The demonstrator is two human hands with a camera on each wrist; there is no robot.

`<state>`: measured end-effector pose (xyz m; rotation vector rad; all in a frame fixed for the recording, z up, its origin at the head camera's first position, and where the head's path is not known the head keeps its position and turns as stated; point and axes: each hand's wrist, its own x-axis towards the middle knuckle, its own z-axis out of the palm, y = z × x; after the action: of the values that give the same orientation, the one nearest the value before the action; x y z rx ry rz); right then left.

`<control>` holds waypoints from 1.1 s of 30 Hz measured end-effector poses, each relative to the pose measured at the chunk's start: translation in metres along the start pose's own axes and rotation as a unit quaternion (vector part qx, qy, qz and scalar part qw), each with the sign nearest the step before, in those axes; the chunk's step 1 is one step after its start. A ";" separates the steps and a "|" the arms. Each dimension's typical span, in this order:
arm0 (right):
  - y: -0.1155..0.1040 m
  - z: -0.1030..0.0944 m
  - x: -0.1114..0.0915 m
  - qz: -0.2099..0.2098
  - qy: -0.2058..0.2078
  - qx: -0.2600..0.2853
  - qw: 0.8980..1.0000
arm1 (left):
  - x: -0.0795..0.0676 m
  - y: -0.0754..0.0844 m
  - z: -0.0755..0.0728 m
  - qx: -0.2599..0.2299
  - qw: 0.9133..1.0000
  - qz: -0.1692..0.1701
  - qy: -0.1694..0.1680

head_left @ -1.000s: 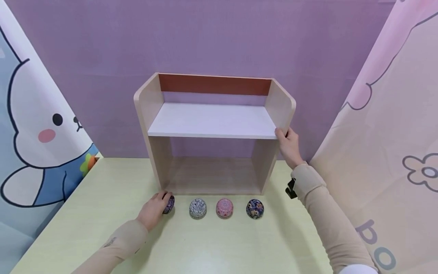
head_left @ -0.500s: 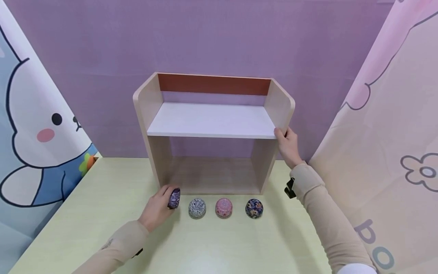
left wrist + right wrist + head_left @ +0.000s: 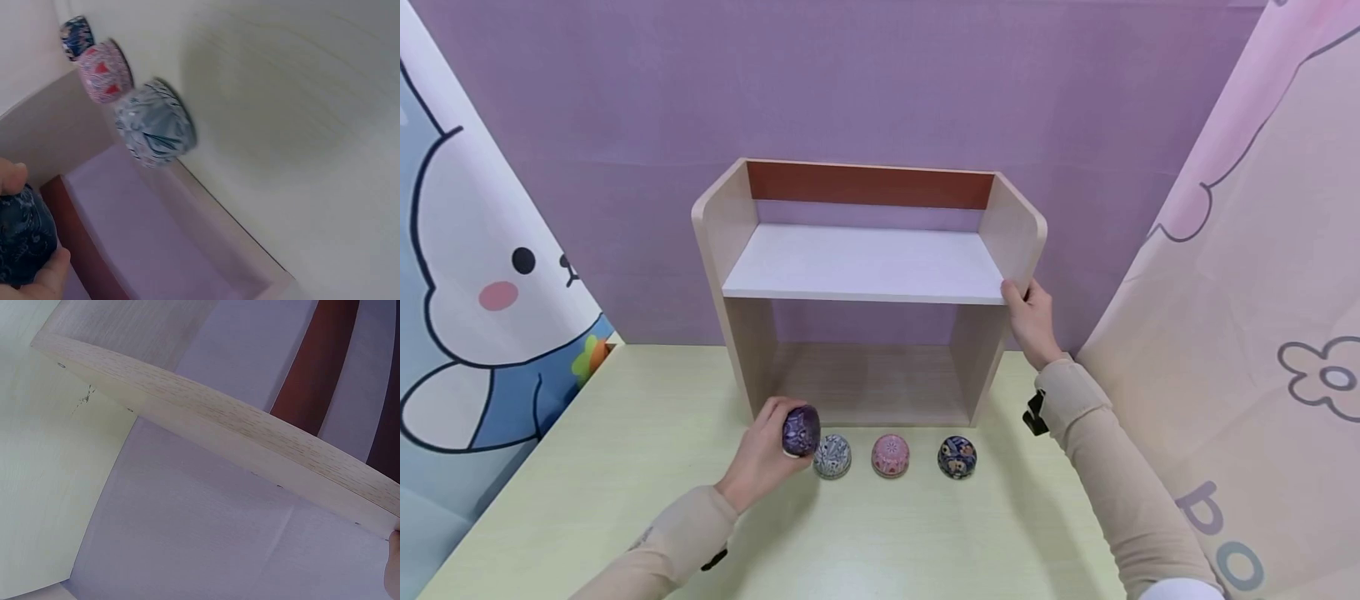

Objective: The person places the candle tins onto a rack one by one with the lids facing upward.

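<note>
My left hand [image 3: 763,454] grips a small round tin [image 3: 801,431] with a dark purple pattern, raised over the table before the shelf's lower left corner. In the left wrist view the same tin [image 3: 24,234] looks dark blue between thumb and fingers. A grey-white patterned tin [image 3: 832,457] stands just right of that hand, partly overlapped by it. Farther right come a pink tin [image 3: 891,456] and a dark blue floral tin [image 3: 957,457]. My right hand [image 3: 1032,323] holds the right side panel of a two-tier wooden shelf [image 3: 865,262], thumb at the white board's front corner.
The shelf stands on a pale yellow-green table [image 3: 880,542], its lower front edge close behind the row of tins. A purple backdrop [image 3: 880,83] hangs behind it. Printed cloths flank the table, one with a cartoon rabbit [image 3: 497,250] on the left.
My left hand has lifted the purple tin off the table, turned it and carried it right toward the grey-white tin. The right hand stays on the shelf's side panel.
</note>
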<state>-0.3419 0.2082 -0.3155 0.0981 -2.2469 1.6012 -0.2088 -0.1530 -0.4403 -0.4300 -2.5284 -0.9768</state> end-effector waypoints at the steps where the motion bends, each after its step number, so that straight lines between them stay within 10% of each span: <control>1: 0.000 0.000 0.000 0.000 -0.001 0.001 1.000 | 0.000 0.002 0.000 -0.003 1.000 -0.005 -0.004; 16: 0.001 0.001 -0.001 0.002 0.004 0.002 1.000 | 0.001 0.022 0.000 -0.070 0.991 -0.087 -0.075; 25: 0.004 0.002 0.000 0.005 -0.002 0.012 1.000 | 0.018 0.037 -0.011 -0.167 0.983 -0.058 -0.055; 33: 0.003 0.002 0.001 0.000 0.001 0.014 1.000 | 0.035 0.056 -0.019 -0.180 0.975 -0.096 -0.083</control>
<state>-0.3437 0.2078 -0.3186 0.1041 -2.2235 1.6319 -0.2113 -0.1218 -0.3796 -0.3859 -2.5768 -1.5449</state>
